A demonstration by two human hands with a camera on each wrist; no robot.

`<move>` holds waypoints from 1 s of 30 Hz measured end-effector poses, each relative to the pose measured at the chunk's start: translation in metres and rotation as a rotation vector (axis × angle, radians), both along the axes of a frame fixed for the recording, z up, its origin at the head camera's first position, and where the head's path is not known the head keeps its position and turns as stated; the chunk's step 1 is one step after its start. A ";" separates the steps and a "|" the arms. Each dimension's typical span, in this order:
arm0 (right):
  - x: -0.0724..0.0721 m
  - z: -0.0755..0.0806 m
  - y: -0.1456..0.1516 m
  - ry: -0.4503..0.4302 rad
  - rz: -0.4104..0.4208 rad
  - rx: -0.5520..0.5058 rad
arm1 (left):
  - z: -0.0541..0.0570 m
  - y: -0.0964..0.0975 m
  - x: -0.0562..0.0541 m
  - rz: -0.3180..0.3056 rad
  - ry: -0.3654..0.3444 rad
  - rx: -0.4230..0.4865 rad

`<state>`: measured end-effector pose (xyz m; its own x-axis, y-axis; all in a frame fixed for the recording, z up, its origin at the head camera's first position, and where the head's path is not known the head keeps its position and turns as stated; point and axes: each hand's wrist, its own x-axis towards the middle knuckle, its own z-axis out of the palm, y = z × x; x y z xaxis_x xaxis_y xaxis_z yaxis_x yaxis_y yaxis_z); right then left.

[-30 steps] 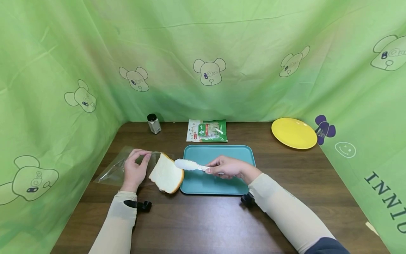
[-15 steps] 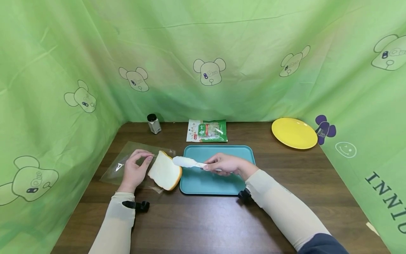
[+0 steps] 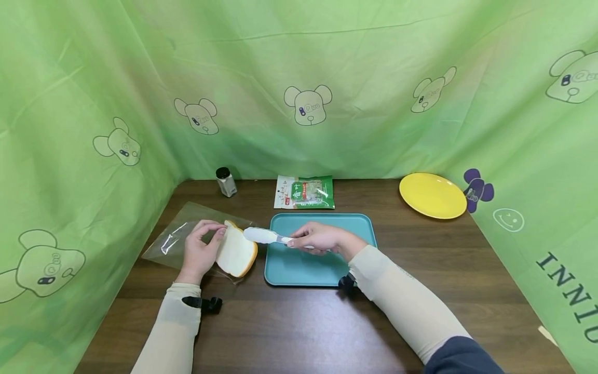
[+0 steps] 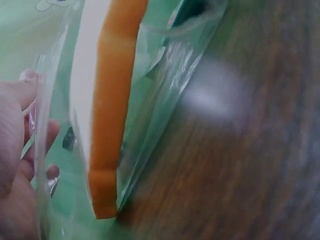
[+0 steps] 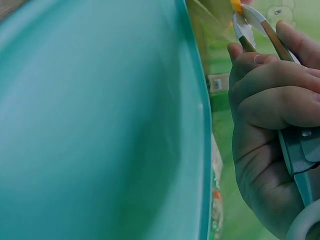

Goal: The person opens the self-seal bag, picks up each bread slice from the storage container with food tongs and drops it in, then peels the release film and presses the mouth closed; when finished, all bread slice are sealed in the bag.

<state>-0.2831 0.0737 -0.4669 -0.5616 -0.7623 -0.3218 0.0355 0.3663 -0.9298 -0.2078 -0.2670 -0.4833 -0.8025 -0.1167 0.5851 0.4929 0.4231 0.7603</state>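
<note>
Right hand [image 3: 312,239] reaches leftward from a long sleeved forearm that crosses the near right corner of the teal tray [image 3: 359,223]; I read the wrist as low and level, fingers curled round the handles of white tongs [image 3: 264,236]. In the right wrist view the fingers [image 5: 270,95] are wrapped tight on those handles, the tray rim running just beside them.

Left hand [image 3: 201,249] lies palm-down on the brown table [image 3: 299,322], forearm coming straight up from the near edge. Its thumb and fingertips pinch the mouth of a clear plastic bag [image 3: 177,236] that spreads flat toward the left curtain. In the left wrist view the film runs along both sides of the slice.

Room: I see bare table in front of both arms and to the right of the tray. Green curtain [image 3: 299,78] closes the left, back and right sides. Yellow plate [image 3: 432,196] sits far right, well apart. Green packet [image 3: 306,192] lies just behind the tray; a small shaker jar [image 3: 226,182] stands at the back left.

Bread slice [image 3: 237,251] stands tilted at the bag mouth, between the two hands, just left of the tray edge. The tong tips meet its upper right corner; I cannot tell how firmly they clamp it.
</note>
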 end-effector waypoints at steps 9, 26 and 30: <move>-0.003 0.005 -0.014 0.044 -0.023 0.028 | -0.003 0.000 -0.001 0.030 0.012 0.028; -0.004 0.009 -0.021 -0.025 -0.016 -0.057 | 0.001 0.002 -0.004 0.072 0.109 0.088; -0.003 0.009 -0.022 0.004 -0.015 -0.038 | 0.001 0.003 -0.004 0.060 0.121 0.115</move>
<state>-0.2865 0.0513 -0.4576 -0.5742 -0.7653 -0.2908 0.0371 0.3305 -0.9431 -0.2118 -0.2645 -0.4825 -0.7164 -0.2337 0.6574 0.5607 0.3680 0.7418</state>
